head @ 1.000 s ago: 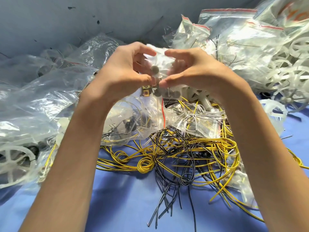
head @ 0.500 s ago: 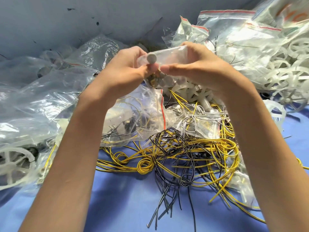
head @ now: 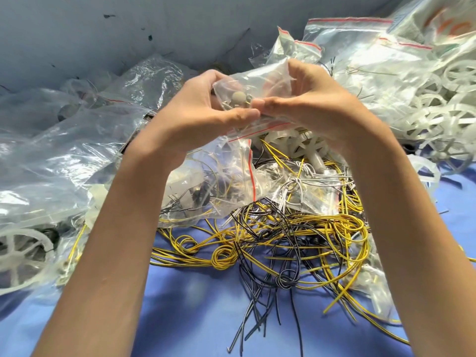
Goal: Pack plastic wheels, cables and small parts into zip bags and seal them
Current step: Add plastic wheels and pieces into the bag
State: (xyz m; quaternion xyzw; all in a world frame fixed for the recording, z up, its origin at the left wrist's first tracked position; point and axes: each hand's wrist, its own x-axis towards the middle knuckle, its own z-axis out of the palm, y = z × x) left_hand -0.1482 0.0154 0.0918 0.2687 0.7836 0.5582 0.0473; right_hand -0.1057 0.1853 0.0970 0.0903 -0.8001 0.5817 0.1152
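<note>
Holding a small zip bag (head: 260, 81) up at centre frame, both hands clamp it. Left hand (head: 203, 112) has its fingers curled behind the bag's left edge and its thumb pressed across the front. Right hand (head: 311, 104) pinches the right side, fingertips together at the top edge and thumb meeting the left thumb near the middle. Inside the bag are a grey round part (head: 239, 97) and a few small bits, too blurred to name. The bag's red zip strip (head: 260, 130) runs along its lower edge, below the thumbs; whether it is sealed I cannot tell.

Just below the hands lies another clear bag (head: 206, 186) holding dark and yellow wires. Beside it on the right, a bag with a white cable bundle (head: 296, 184). Loose yellow and black cables (head: 283, 240) are tangled on the blue table (head: 201, 320), lower centre. Upper right: piled zip bags (head: 365, 60) with red strips, and white plastic wheels (head: 448, 114) at right edge. Lower left: a bag with a white wheel (head: 23, 248) in it. Grey wall (head: 128, 27) across the top.
</note>
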